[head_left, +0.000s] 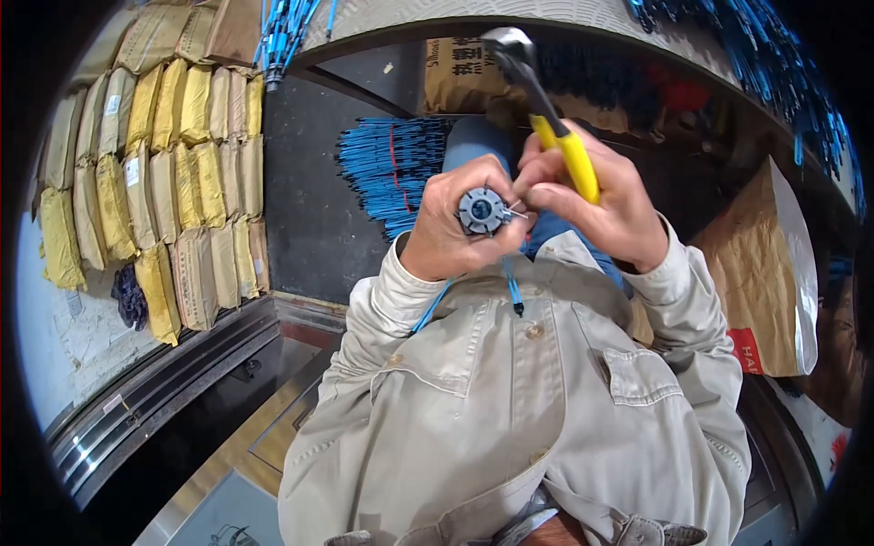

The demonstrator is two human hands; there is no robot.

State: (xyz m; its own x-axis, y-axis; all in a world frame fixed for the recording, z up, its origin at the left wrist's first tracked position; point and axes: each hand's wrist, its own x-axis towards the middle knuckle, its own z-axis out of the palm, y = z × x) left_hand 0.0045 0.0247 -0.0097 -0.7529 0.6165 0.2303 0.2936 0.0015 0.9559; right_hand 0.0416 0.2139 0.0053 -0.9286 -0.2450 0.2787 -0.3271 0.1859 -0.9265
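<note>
Grey slotted round part (482, 212) in a closed left hand (437, 217), in front of the chest.
The part looks light and rigid, probably smooth enough to turn in the fingers, so a wrap around its outer side, as the left hand has it, seems the safest hold. The thin pale strands (516, 211) at its edge look easily bent and are best pinched lightly; the right hand (612, 202) has its fingertips at them while gripping a yellow-handled tool (574, 159), likely the heavier item. Blue leads (513, 284) hang below, seemingly springy; whether they join the part cannot be told.
</note>
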